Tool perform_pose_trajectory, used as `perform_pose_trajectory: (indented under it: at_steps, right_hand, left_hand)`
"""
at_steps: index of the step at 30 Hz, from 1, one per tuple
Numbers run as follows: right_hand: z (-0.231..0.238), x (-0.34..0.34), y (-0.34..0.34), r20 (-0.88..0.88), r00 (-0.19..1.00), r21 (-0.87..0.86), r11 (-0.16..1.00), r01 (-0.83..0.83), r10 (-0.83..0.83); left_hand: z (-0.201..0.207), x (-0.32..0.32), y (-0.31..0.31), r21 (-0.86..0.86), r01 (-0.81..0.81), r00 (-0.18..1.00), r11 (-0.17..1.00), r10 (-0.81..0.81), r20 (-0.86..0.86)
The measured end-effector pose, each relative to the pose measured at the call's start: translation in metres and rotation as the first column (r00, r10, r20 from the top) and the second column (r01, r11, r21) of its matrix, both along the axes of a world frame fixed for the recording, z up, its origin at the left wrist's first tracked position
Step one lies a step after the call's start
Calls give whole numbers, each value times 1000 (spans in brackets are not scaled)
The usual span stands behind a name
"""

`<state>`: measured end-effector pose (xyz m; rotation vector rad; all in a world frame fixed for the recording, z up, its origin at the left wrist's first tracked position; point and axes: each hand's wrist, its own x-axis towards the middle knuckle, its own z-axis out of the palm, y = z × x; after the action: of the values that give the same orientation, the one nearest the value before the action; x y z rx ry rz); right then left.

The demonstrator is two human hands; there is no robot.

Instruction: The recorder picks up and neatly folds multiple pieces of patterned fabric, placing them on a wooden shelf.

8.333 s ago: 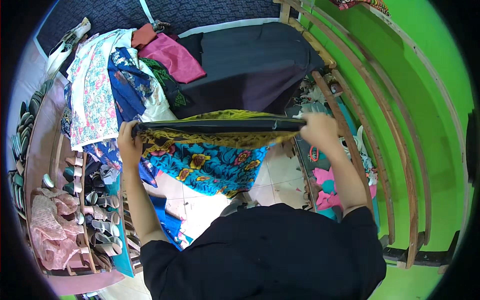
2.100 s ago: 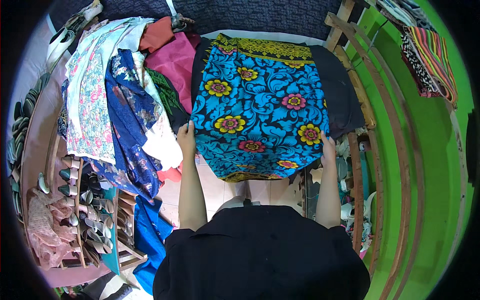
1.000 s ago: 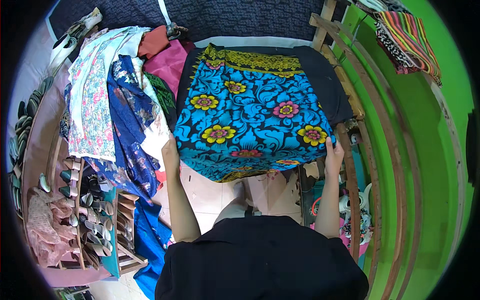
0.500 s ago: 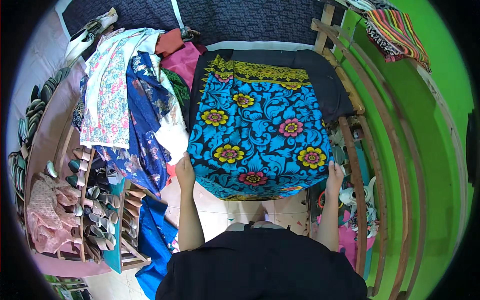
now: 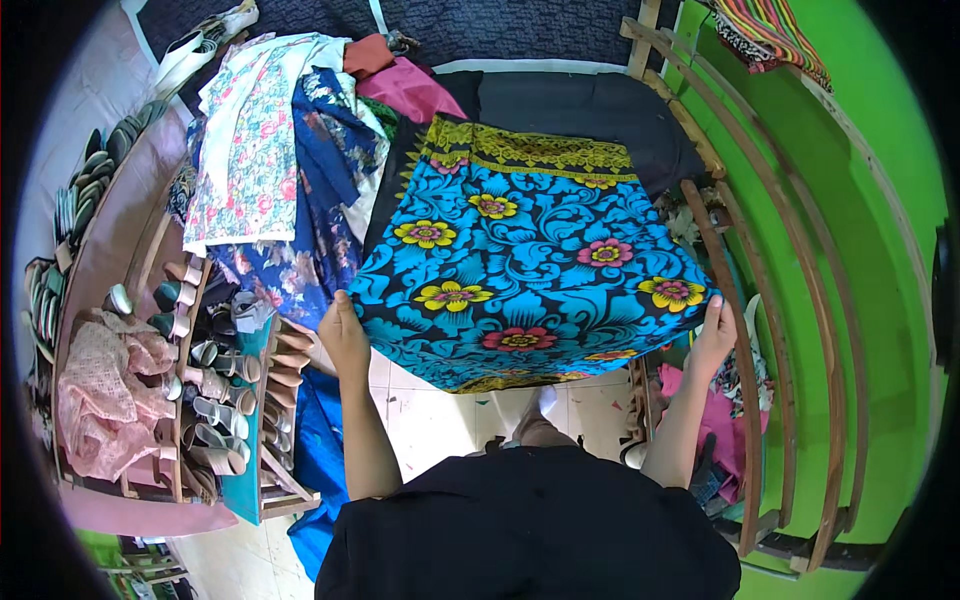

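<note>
A blue and black batik cloth point(image 5: 545, 240) with yellow and pink flowers is stretched between my hands. Its yellow-patterned far end lies over a black padded surface point(image 5: 570, 108), while the near edge hangs in a sagging curve above the floor. My left hand point(image 5: 345, 337) pinches the near left corner, thumb on top. At the near right corner, my right hand point(image 5: 713, 335) grips the cloth the same way. The fingers beneath the fabric are partly hidden on both sides.
To the left lie a floral white cloth point(image 5: 245, 150) and a navy floral cloth point(image 5: 325, 210) in a heap. Shoe racks hold many shoes point(image 5: 225, 410) at lower left. Wooden rails point(image 5: 790, 260) run along the green wall at right. A blue cloth point(image 5: 318, 430) hangs low.
My hands have moved farther apart, pulling the near edge of the batik cloth wider and tauter. The view has shifted slightly, and a foot now shows on the floor below.
</note>
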<state>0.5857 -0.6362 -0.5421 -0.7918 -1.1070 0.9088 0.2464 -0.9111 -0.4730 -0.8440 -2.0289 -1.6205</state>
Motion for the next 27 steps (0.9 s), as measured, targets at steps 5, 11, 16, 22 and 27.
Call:
perform_pose_trajectory:
  at_steps: [5,11,16,22,27]
  right_hand:
    - [-2,19,-30,105,973,183,965,186,-207]
    - [8,23,-40,214,932,265,935,234,-294]
    - [21,6,-31,199,958,238,958,158,-207]
    - [20,-4,-27,154,960,233,952,196,-236]
    - [22,-7,-24,44,994,85,991,100,-104]
  left_hand:
    - [20,24,-42,64,-21,994,998,28,-110]
    - [42,28,-57,24,-75,989,997,77,-125]
    - [33,-5,-46,64,29,992,998,-36,121]
    - [25,-6,-34,100,49,987,994,-63,145]
    - [27,6,-25,193,212,945,958,-251,209]
